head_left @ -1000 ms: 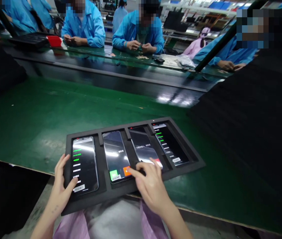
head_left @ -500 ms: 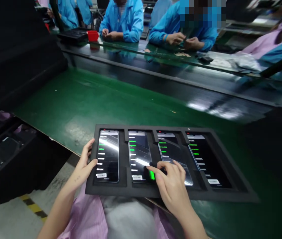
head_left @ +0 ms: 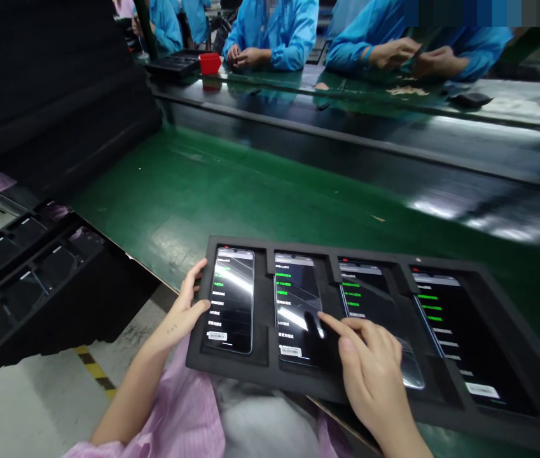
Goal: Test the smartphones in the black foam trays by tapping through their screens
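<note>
A black foam tray [head_left: 231,367] holds several smartphones in a row of cut-outs, their lit screens showing lists in green and white text. My left hand [head_left: 186,312] grips the tray's left edge, thumb on top, beside the leftmost phone [head_left: 230,302]. With its index finger stretched out, my right hand [head_left: 372,362] reaches to the screen of the second phone [head_left: 298,286]; the fingertip is at the glass and the other fingers are curled, holding nothing. Part of the third phone [head_left: 362,289] is hidden behind this hand. The rightmost phone [head_left: 470,343] lies untouched.
The tray rests on a green tabletop [head_left: 193,184], overhanging its near edge. More dark trays of phones [head_left: 35,286] stand low at the left. Across a dark conveyor strip [head_left: 369,143], co-workers in blue sleeves handle small parts near a red bin [head_left: 210,63].
The view has shifted, so the tray and hands appear farther right and larger. My right fingertip remains at the second phone; the bright green patch on its screen is gone.
</note>
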A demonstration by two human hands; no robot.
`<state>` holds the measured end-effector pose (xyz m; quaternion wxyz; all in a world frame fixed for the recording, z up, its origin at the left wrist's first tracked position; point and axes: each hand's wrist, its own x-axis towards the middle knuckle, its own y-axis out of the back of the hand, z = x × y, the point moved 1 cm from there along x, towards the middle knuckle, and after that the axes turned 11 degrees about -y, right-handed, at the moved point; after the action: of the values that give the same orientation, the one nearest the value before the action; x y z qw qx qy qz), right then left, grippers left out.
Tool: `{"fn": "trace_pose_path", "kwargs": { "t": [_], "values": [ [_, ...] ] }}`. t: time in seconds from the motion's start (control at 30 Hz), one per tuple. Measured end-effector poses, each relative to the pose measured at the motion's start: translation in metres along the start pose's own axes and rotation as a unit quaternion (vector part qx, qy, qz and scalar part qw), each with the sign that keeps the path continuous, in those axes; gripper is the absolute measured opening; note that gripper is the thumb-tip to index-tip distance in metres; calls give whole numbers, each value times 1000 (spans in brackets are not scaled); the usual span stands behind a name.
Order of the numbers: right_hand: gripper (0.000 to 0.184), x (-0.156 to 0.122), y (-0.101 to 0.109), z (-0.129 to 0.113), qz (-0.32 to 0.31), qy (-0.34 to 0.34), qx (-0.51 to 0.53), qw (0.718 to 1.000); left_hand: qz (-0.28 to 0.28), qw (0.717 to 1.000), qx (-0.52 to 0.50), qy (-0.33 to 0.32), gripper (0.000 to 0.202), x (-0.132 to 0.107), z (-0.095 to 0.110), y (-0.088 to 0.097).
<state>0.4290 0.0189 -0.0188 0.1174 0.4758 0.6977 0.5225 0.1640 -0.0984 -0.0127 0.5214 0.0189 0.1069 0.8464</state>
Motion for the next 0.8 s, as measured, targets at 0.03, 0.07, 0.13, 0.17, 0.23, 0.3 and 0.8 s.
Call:
{"fn": "trace_pose_path", "kwargs": {
  "t": [0.03, 0.07, 0.13, 0.17, 0.23, 0.3, 0.8],
  "values": [
    [34, -1, 0, 0, 0, -6, 2, 1000, -2, 1000, 2, -1, 71, 0, -1, 0],
    [35, -2, 0, -1, 2, -15, 3, 1000, -5, 1000, 4, -2, 72, -1, -1, -1],
    [36, -3, -1, -2, 6, -32, 3, 999, -10, 1000, 7, -5, 75, -1, -3, -1],
    [36, -3, -1, -2, 8, -34, 1, 999, -13, 1000, 9, -7, 76, -1, -3, -1],
    [35, -2, -1, 0, 9, -21, -5, 1000, -17, 1000, 11, -11, 79, -2, -4, -1],
    [34, -2, -1, 1, 10, 4, -13, 1000, -20, 1000, 12, -16, 81, -2, -4, -1],
    [34, 0, -1, -4, -44, 66, -65, 995, -12, 999, 37, -33, 81, -1, -6, -2]
  ]
}}
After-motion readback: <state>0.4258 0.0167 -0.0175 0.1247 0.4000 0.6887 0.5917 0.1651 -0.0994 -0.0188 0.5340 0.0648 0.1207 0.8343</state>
